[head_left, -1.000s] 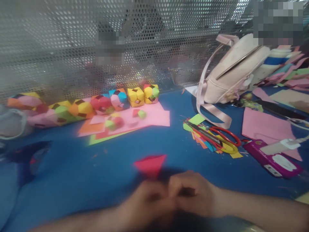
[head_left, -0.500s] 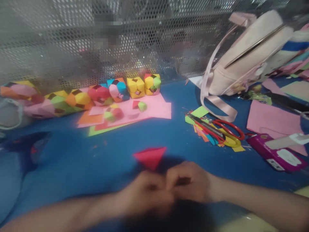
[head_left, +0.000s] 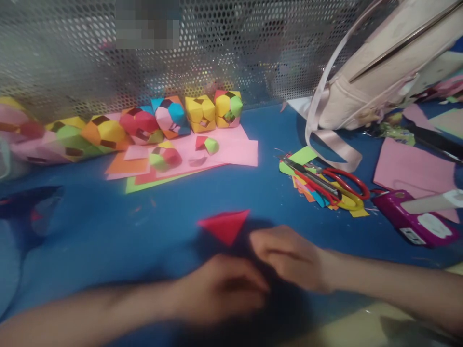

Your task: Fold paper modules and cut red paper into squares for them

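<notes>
A red paper piece (head_left: 227,226), folded into a pointed triangle, rests on the blue tabletop (head_left: 152,246) just beyond my hands. My left hand (head_left: 231,289) is below it, blurred, with the fingers curled in toward the thumb. Slightly higher and to the right, my right hand (head_left: 289,258) is closed, its fingers bent and pressed together. A small gap separates the two hands. Neither appears to touch the red piece. Whatever either hand may hold is hidden.
Folded paper balls (head_left: 141,125) line the back before a perforated metal panel (head_left: 217,53), near pink sheets (head_left: 242,149) bearing small folded pieces. To the right lie red-handled scissors (head_left: 347,183) on paper scraps, a purple device (head_left: 412,217) and a pale bag (head_left: 383,72). A dark blue tool (head_left: 27,212) stands left.
My hands, together before, have drawn apart; the right one has moved up a little and the left one down. The red piece stays put, while the view has tilted slightly.
</notes>
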Motion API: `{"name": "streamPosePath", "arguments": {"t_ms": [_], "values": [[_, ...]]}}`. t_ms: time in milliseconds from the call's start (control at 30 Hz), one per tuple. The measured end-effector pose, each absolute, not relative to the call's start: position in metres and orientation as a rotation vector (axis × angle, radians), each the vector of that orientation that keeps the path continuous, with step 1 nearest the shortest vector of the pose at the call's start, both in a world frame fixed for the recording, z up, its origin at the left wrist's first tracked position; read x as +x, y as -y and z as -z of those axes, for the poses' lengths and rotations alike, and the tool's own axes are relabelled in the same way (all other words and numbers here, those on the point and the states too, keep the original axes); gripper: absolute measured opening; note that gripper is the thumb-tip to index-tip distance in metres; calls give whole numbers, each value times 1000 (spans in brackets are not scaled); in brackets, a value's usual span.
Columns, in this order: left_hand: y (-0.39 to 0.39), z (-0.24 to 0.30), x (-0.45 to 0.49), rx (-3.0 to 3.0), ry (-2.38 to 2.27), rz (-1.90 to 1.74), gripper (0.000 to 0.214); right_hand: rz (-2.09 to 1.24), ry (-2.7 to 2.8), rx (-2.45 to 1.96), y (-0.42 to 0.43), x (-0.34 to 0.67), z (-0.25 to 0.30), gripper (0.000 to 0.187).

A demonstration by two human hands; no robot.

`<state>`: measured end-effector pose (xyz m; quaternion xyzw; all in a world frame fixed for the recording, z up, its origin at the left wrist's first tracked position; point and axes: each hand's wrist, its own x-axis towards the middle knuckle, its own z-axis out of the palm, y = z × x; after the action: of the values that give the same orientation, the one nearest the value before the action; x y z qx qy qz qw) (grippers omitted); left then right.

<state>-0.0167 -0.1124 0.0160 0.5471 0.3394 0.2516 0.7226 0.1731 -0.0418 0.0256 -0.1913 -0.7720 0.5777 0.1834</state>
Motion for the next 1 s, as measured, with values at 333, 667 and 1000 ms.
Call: {"name": "streamPosePath", "arguments": {"t_ms": [333, 667, 1000], "values": [[98, -49, -48, 1810, -1105, -937, 15, -1313, 1476, -1000, -8, 186, -17, 13], [51, -35, -67, 1524, -1874, -1151, 36, -1291, 1815, -1087, -4, 175, -6, 12], [47, -59, -58, 1590, -1719, -1135, 23, -1115, 1875, -1017, -3, 176, -11, 11]]}}
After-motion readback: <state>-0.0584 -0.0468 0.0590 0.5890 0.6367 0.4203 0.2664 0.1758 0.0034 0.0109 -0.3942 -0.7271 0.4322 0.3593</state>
